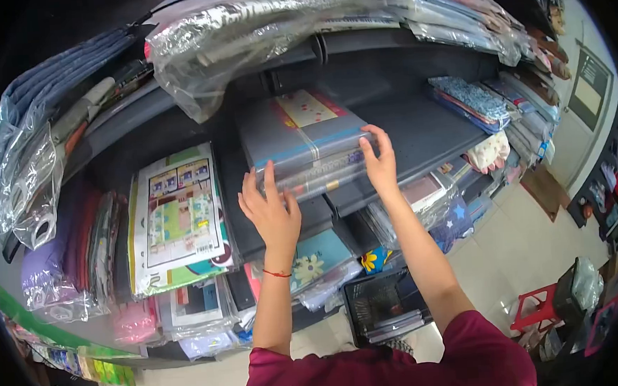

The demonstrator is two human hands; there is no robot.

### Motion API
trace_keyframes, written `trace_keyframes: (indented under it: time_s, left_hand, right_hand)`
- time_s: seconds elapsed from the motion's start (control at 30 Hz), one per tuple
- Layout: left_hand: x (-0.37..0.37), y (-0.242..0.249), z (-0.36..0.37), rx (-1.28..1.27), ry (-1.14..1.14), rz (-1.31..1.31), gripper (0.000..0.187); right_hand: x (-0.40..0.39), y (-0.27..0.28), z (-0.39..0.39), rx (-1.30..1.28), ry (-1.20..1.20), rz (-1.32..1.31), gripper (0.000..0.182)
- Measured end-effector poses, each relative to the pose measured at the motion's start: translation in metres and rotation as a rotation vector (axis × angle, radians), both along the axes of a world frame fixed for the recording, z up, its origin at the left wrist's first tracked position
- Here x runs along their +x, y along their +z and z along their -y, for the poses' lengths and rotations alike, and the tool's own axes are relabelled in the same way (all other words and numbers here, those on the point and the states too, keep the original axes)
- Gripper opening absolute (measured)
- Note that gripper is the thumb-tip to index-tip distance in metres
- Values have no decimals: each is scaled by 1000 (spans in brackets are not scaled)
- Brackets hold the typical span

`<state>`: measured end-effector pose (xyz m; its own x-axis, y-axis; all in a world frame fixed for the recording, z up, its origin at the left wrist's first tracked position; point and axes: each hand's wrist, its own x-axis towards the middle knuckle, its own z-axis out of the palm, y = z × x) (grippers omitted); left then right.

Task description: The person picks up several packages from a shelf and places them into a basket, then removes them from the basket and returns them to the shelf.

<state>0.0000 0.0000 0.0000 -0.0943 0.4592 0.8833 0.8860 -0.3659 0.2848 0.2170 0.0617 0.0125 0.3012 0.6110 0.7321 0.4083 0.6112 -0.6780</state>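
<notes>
A stack of flat, folded packages in clear plastic lies on the dark shelf in front of me. The top package is grey, with a yellow and red label, a blue stripe along its front edge and a pale band across it. At the stack's front left corner is my left hand, fingers spread over the edge and thumb against the front side. My right hand grips the front right corner, its fingertips on top and the thumb at the front. A red string circles my left wrist.
A printed, plastic-wrapped package leans left of the stack. Blue patterned folded fabrics lie to its right. Plastic-wrapped goods overhang from the shelf above. Below stands a black crate; a red stool is on the tiled floor.
</notes>
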Motion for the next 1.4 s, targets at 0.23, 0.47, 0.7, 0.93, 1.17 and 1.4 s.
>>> trace_keyframes:
  time_s: [0.23,0.47,0.7,0.93,1.17,1.4]
  left_hand:
    - [-9,-9,-11,13,-24,12,54]
    - [-6,-5,-16,44,-45,-47,59]
    - [1,-149,128,-286,-323,71,45]
    - [-2,-311,227,-1394,-669,302,38]
    - [63,-430,220,-1613,-740,681,26]
    - [118,-579,225,-1712,-336,607,29]
  right_hand:
    - [-18,-13,-3,-3,-52,1,22]
    - [5,-10,-18,78,14,104,34]
    - [77,-194,141,-334,94,136,42]
    - [181,-383,357,-1195,177,148,26]
    - [221,-480,358,-1320,2,-438,33]
    - [220,-580,300,-1627,-94,36,54]
